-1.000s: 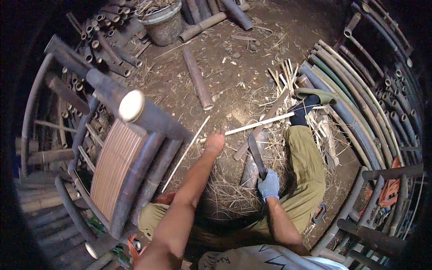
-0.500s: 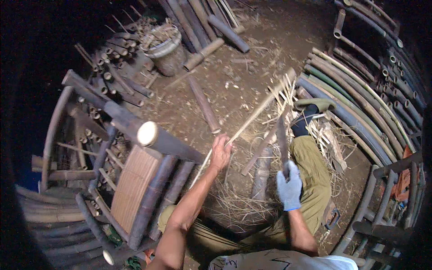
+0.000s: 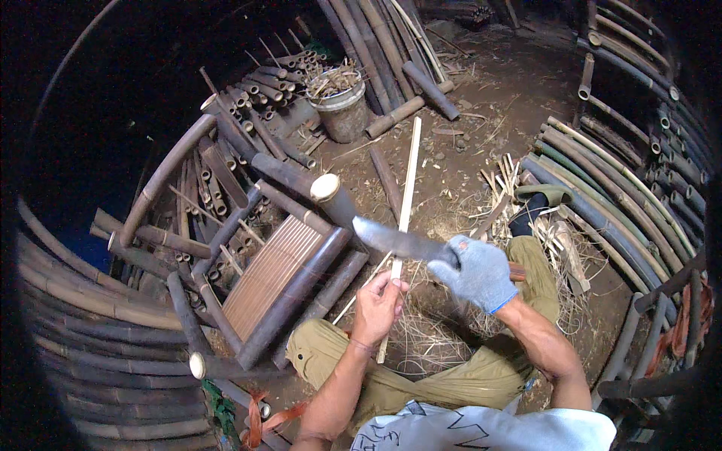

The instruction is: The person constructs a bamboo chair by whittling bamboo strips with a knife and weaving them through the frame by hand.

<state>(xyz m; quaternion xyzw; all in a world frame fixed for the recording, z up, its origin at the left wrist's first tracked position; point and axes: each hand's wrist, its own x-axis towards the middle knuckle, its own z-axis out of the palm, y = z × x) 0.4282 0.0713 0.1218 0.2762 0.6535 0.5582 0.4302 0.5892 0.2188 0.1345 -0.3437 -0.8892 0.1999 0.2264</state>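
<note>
My left hand [image 3: 377,307] is closed around a long pale bamboo strip [image 3: 411,173] that stands out steeply away from me; its lower end pokes out below my fingers. In a grey-blue glove, my right hand [image 3: 477,272] grips a broad machete [image 3: 398,240] by its wooden handle. The blade points left and crosses the strip just above my left hand. Whether the edge touches the strip, I cannot tell. Thin shavings [image 3: 429,331] lie on the ground between my legs.
To my left stands a bamboo chair [image 3: 282,270] with a slatted seat. Beyond it are cut bamboo tubes and a bucket [image 3: 342,113] of scraps. Curved bamboo poles [image 3: 602,195] are stacked at the right. Split bamboo pieces [image 3: 564,252] lie by my right foot.
My right hand has lifted and swung the machete leftward across the strip. My left hand has drawn nearer, and the strip now points more straight ahead. The view has shifted left.
</note>
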